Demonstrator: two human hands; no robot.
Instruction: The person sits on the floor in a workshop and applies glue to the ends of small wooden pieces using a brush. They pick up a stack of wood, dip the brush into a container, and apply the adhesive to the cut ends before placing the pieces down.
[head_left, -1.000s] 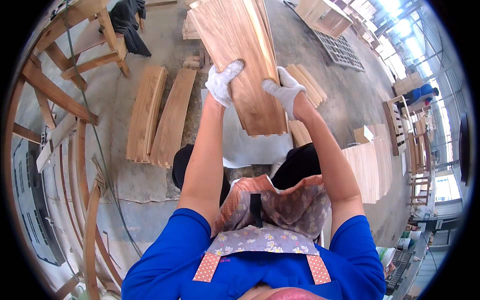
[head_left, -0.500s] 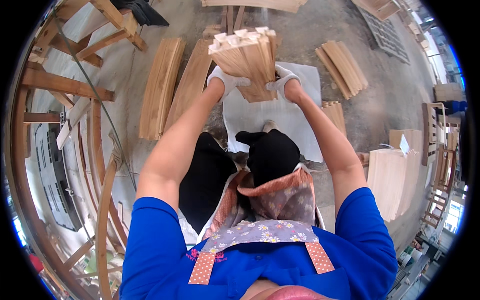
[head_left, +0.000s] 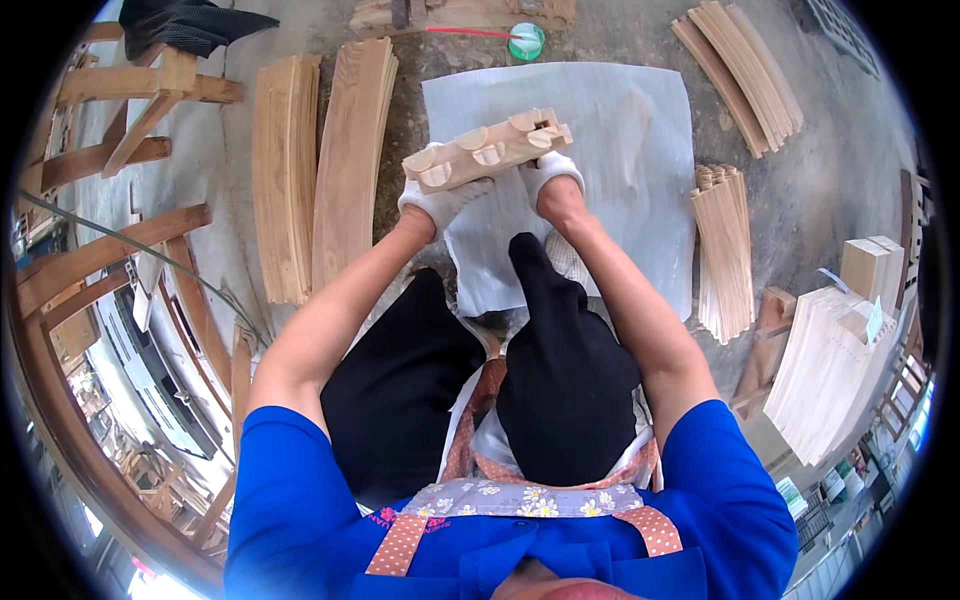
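Both my hands wear white gloves and hold a stack of pale wooden boards (head_left: 487, 152) over a white sheet on the floor (head_left: 600, 120). The boards point up at me, so mostly their ends show, with rounded tenons and notches along them. My left hand (head_left: 440, 203) is closed on the stack's left side, thumb along its near face. My right hand (head_left: 556, 180) grips its right side, with the fingers partly hidden behind the wood. Whether the lower end of the stack rests on the sheet, I cannot tell.
Long wooden boards (head_left: 285, 180) lie in stacks left of the sheet. More curved stacks (head_left: 745, 75) and a notched stack (head_left: 724, 250) lie to its right. Beyond the sheet is a round green container (head_left: 525, 42) with a thin red stick. A wooden frame (head_left: 130, 235) stands at left.
The stack has turned from showing its long faces to standing nearly end-on. Both hands have come slightly lower and nearer, still gripping it. The view has shifted, showing more of the white sheet.
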